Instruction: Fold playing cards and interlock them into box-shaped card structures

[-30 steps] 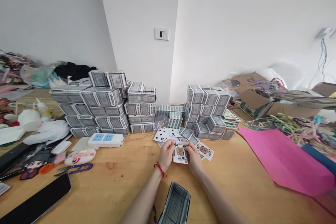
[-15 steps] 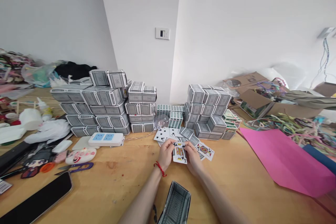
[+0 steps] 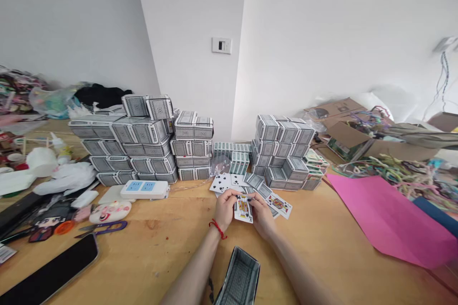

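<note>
A king playing card is held face up between both hands in the middle of the view. My left hand, with a red string on its wrist, pinches the card's upper left part. On the upper right part, the fingers of my right hand are closed. Just beyond the hands, loose cards lie spread, some face up and some back up. An open box made of grey-backed cards stands between my forearms.
Stacks of card blocks stand at the back left and back right. A power strip, scissors and a phone lie left. Pink paper lies right, near cardboard boxes and yarn.
Both hands and the king card have shifted very slightly to the left. The loose cards and the open box have not moved.
</note>
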A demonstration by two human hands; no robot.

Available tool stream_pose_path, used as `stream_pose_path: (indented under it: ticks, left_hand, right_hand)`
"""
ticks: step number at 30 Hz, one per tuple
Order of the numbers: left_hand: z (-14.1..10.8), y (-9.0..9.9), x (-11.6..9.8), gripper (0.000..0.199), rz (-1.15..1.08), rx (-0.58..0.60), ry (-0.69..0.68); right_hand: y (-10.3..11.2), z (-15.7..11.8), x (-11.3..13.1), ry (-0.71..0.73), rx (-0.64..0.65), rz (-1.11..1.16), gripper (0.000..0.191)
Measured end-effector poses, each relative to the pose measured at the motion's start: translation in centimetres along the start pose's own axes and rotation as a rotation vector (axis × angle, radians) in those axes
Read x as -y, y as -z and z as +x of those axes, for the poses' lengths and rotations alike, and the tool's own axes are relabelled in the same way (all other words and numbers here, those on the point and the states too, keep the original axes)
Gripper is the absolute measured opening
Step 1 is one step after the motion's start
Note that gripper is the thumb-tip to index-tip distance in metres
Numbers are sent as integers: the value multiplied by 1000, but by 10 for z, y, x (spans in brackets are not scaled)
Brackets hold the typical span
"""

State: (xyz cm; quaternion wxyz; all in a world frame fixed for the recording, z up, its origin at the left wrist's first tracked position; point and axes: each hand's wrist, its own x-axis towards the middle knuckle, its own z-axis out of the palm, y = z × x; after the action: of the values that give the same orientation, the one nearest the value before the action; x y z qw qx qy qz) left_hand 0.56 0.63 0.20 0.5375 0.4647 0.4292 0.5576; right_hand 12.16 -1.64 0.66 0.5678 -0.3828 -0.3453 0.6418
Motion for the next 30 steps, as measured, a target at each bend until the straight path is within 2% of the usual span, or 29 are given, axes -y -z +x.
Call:
stream_pose_path:
  ticks: [11, 17, 23, 30]
  left_hand:
    - [2, 2, 2, 21, 106, -23, -38]
    - [-1, 2, -2, 22, 104, 39, -66]
    - [1, 4, 0, 21, 131, 12, -47]
    - [1, 5, -3, 21, 181, 42, -83]
  right_hand:
    - [1, 1, -4, -35, 29, 159, 6]
    - [6, 4, -3, -19, 7, 161, 9]
    - [2, 2, 0, -97, 32, 193, 10]
    - [5, 5, -3, -33, 8, 209, 9]
